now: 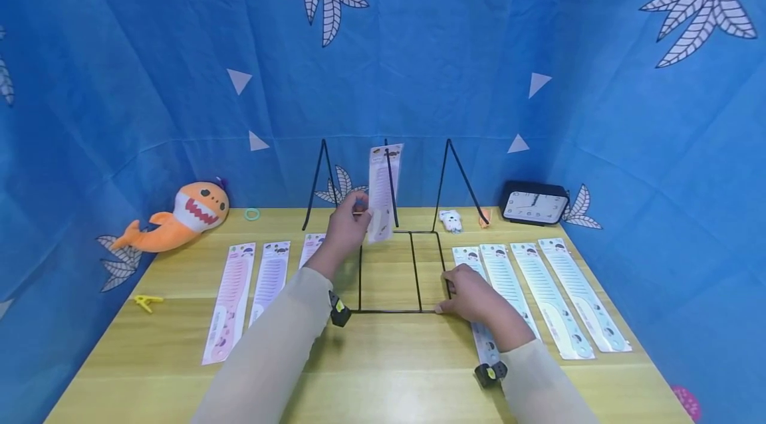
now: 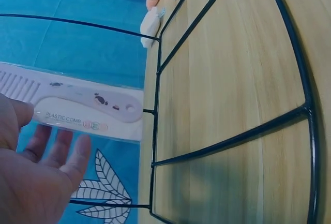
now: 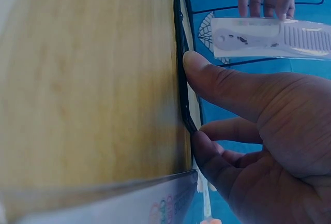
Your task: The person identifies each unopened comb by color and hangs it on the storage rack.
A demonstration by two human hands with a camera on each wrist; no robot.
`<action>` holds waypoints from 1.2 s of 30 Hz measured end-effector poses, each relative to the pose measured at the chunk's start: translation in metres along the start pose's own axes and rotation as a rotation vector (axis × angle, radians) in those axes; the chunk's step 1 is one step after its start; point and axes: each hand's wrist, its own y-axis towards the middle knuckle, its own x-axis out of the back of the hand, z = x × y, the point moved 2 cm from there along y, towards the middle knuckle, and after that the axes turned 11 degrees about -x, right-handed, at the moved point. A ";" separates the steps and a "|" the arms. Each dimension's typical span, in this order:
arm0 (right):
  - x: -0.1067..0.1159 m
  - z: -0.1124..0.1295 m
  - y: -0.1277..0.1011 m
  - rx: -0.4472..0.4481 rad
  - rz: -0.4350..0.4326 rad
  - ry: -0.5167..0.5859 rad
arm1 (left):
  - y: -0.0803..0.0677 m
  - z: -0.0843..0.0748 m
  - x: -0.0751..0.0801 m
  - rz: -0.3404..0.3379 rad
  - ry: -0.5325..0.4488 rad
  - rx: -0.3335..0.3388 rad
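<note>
A black wire rack (image 1: pixel 389 310) stands at the middle of the wooden table (image 1: pixel 383 371), with slanted uprights at its back. My left hand (image 1: pixel 350 223) pinches a packaged white comb (image 1: pixel 383 190) and holds it up against the rack's middle upright. In the left wrist view the comb (image 2: pixel 88 107) lies between the thumb and fingers of that hand (image 2: pixel 41 167), beside the rack's wire (image 2: pixel 232 138). My right hand (image 1: pixel 465 294) grips the rack's front right corner. In the right wrist view its thumb and a finger (image 3: pixel 248 131) pinch the wire (image 3: pixel 181 69).
Packaged combs lie flat in rows at the left (image 1: pixel 230 298) and at the right (image 1: pixel 538 291) of the rack. An orange shark plush (image 1: pixel 179 214), a green ring (image 1: pixel 252 214), a yellow clip (image 1: pixel 145 302), a small white toy (image 1: pixel 451 219) and a black clock (image 1: pixel 534 203) sit around.
</note>
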 end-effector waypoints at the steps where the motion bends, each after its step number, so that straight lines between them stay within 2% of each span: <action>1: 0.000 0.000 0.000 -0.004 0.000 0.002 | -0.002 0.000 0.001 0.003 0.018 0.008; 7: 0.000 -0.001 0.001 0.000 -0.001 0.000 | -0.031 0.009 0.019 0.068 0.205 0.059; 12: -0.001 -0.002 0.002 -0.002 0.003 0.003 | -0.061 0.021 0.054 0.105 0.398 0.055; 14: -0.002 -0.002 0.002 0.001 0.002 0.003 | -0.072 0.027 0.070 0.106 0.475 0.084; 21: 0.001 -0.001 -0.001 -0.004 0.008 0.007 | -0.112 0.056 0.138 0.105 0.623 0.316; 25: 0.003 -0.002 0.000 -0.006 0.007 0.005 | -0.130 0.073 0.166 0.124 0.685 0.447; 27: 0.004 -0.003 0.000 -0.006 0.004 0.004 | -0.137 0.079 0.174 0.134 0.682 0.509; 29: 0.004 -0.003 0.001 -0.005 -0.001 0.005 | -0.143 0.085 0.177 0.144 0.680 0.541; 36: 0.001 0.000 -0.001 -0.023 0.009 0.017 | -0.157 0.097 0.176 0.133 0.687 0.569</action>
